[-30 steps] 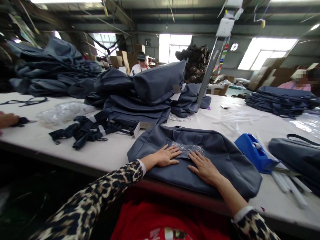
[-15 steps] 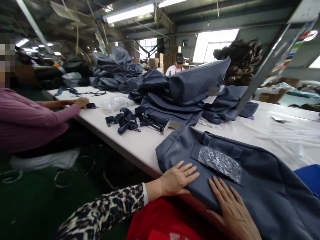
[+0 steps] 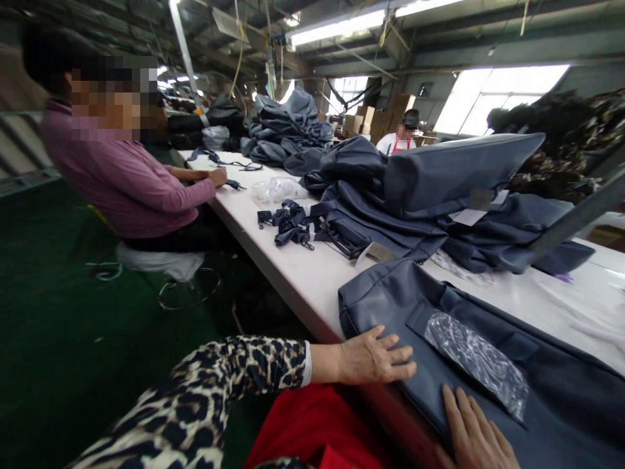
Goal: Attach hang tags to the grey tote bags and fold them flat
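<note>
A dark blue bag (image 3: pixel 385 293) lies flat on the white table in front of me, running off toward the right edge of the view. Across its handle sits a clear plastic wrap (image 3: pixel 476 361). My left hand (image 3: pixel 375 357) rests on the bag's near edge with fingers spread, holding nothing. Farther right, my right hand (image 3: pixel 476 430) lies flat on the same bag, its fingers stretched out; its lower part is cut off by the frame. Between my hands a strip of the bag's smooth side shows.
Beyond the bag are dark straps with clips (image 3: pixel 297 225), a clear plastic bundle (image 3: pixel 278 189) and a heap of blue bags (image 3: pixel 439 172). A metal post (image 3: pixel 581 198) slants at right. A seated person (image 3: pixel 131 182) handles straps at the table's left edge (image 3: pixel 263 260).
The view has swung left, so the seated person shows more fully and the table things sit farther right. Both my hands stay on the bag.
</note>
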A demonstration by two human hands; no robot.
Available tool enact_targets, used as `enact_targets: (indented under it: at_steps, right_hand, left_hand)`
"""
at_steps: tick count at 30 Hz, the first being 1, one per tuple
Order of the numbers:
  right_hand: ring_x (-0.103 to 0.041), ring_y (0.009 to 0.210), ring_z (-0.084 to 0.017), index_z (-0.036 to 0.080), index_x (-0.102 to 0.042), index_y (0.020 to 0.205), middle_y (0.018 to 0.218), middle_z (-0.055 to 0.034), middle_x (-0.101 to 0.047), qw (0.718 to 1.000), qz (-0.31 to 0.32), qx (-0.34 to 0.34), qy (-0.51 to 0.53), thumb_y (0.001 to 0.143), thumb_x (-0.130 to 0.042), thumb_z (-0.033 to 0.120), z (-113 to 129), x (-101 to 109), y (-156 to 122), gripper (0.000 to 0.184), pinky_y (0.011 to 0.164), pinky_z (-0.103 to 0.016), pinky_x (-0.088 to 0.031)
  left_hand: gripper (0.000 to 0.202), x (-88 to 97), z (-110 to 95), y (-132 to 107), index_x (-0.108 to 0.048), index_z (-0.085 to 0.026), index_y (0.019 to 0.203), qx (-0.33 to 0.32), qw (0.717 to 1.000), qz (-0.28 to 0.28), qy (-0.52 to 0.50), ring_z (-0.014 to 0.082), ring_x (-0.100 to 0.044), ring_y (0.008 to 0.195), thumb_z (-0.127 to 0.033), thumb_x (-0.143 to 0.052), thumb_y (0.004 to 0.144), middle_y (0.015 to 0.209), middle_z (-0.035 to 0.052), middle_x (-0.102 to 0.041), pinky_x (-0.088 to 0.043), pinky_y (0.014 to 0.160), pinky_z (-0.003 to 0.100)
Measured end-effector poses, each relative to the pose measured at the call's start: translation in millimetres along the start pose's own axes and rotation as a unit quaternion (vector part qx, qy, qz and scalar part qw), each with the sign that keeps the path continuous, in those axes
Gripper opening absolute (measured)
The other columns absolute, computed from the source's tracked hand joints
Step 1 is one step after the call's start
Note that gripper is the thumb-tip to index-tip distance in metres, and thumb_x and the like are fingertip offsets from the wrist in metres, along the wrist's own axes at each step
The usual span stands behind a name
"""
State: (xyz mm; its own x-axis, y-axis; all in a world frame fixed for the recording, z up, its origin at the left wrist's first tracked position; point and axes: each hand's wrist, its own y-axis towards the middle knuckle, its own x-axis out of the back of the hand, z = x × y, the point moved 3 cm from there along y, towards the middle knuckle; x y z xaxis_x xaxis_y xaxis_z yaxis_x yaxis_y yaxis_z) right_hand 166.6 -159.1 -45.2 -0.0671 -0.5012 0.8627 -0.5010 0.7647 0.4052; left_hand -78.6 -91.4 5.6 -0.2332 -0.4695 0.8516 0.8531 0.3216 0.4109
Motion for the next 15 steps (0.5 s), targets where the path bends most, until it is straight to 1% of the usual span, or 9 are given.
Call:
enact_targets:
  at_steps: [2, 4, 5, 7, 9, 11, 13, 14, 15]
  right_hand:
    - [-0.061, 0.117, -0.039, 0.016, 0.008, 0.157, 0.134, -0.0244, -0.059, 0.999, 0.030, -0.036, -0.008, 0.086, -0.043, 0.026, 13.8, 11.9, 9.3, 0.088, 0.089, -0.053, -0.050]
    - [-0.058, 0.122, -0.036, 0.019, 0.008, 0.158, 0.140, -0.0214, -0.055, 0.997, 0.039, -0.066, -0.008, 0.087, -0.040, 0.020, 22.3, 23.1, 18.1, 0.085, 0.093, -0.051, -0.049]
    - [-0.058, 0.124, -0.034, 0.020, 0.005, 0.158, 0.142, -0.0193, -0.054, 0.996, 0.037, -0.075, -0.006, 0.087, -0.038, 0.017, 23.7, 27.7, 21.7, 0.083, 0.093, -0.049, -0.050]
    - [-0.060, 0.122, -0.030, 0.022, -0.011, 0.158, 0.141, -0.0153, -0.057, 0.996, 0.030, -0.084, -0.003, 0.087, -0.035, 0.011, 20.2, 36.0, 27.4, 0.076, 0.091, -0.043, -0.052]
    - [-0.066, 0.112, -0.026, 0.022, -0.034, 0.152, 0.135, -0.0116, -0.063, 0.996, 0.027, -0.090, -0.003, 0.084, -0.035, 0.008, 8.3, 46.8, 33.4, 0.069, 0.087, -0.038, -0.054]
    - [-0.070, 0.101, -0.024, 0.024, -0.049, 0.142, 0.129, -0.0083, -0.067, 0.994, 0.027, -0.106, -0.008, 0.083, -0.038, 0.008, -11.4, 65.5, 43.2, 0.063, 0.082, -0.035, -0.056]
    - [-0.071, 0.092, -0.024, 0.025, -0.055, 0.136, 0.124, -0.0071, -0.070, 0.990, 0.018, -0.142, -0.017, 0.085, -0.043, 0.014, -37.5, 94.4, 58.2, 0.055, 0.074, -0.034, -0.055]
    - [-0.072, 0.088, -0.025, 0.026, -0.057, 0.135, 0.119, -0.0073, -0.071, 0.986, 0.009, -0.165, -0.022, 0.087, -0.045, 0.019, -51.8, 111.9, 67.2, 0.049, 0.068, -0.033, -0.054]
    - [-0.071, 0.082, -0.025, 0.026, -0.059, 0.132, 0.112, -0.0073, -0.073, 0.981, -0.001, -0.193, -0.025, 0.089, -0.047, 0.024, -66.6, 130.5, 76.3, 0.044, 0.062, -0.032, -0.051]
  left_hand:
    - [0.028, -1.5, -1.9, 5.7, -0.059, -0.021, 0.122, 0.003, 1.000, -0.013, -0.006, 0.0241, -0.062, 0.106, -0.024, -0.042, 0.101, 0.129, 0.0108, -0.062, -0.051, 0.087, 0.042]
    - [0.021, -1.5, -2.3, 11.1, -0.060, -0.020, 0.114, 0.004, 0.999, -0.025, -0.021, 0.0224, -0.063, 0.103, -0.025, -0.045, 0.100, 0.118, 0.0112, -0.066, -0.051, 0.086, 0.039]
    - [0.019, -0.2, -1.9, 13.8, -0.060, -0.020, 0.111, 0.003, 0.999, -0.030, -0.028, 0.0215, -0.064, 0.101, -0.025, -0.046, 0.100, 0.114, 0.0109, -0.067, -0.051, 0.086, 0.038]
    - [0.016, 7.1, -0.5, 19.8, -0.060, -0.019, 0.106, -0.003, 0.998, -0.038, -0.042, 0.0199, -0.065, 0.099, -0.024, -0.046, 0.100, 0.108, 0.0100, -0.068, -0.051, 0.086, 0.034]
    - [0.017, 22.5, 1.4, 26.0, -0.060, -0.018, 0.107, -0.001, 0.997, -0.057, -0.051, 0.0188, -0.064, 0.102, -0.022, -0.045, 0.101, 0.111, 0.0101, -0.068, -0.051, 0.088, 0.032]
    - [0.020, 44.5, 1.2, 30.4, -0.058, -0.016, 0.116, 0.008, 0.993, -0.102, -0.065, 0.0189, -0.060, 0.115, -0.021, -0.046, 0.100, 0.124, 0.0108, -0.065, -0.047, 0.098, 0.032]
    - [0.029, 66.6, -3.7, 30.0, -0.053, -0.016, 0.127, 0.015, 0.978, -0.184, -0.095, 0.0198, -0.049, 0.130, -0.020, -0.050, 0.098, 0.138, 0.0095, -0.058, -0.038, 0.112, 0.036]
    - [0.034, 73.9, -8.0, 27.8, -0.050, -0.017, 0.130, 0.015, 0.966, -0.228, -0.123, 0.0201, -0.044, 0.134, -0.019, -0.052, 0.097, 0.141, 0.0082, -0.056, -0.033, 0.116, 0.039]
    - [0.037, 76.8, -12.7, 24.9, -0.049, -0.017, 0.132, 0.015, 0.951, -0.262, -0.162, 0.0202, -0.042, 0.137, -0.019, -0.054, 0.095, 0.142, 0.0075, -0.056, -0.030, 0.119, 0.040]
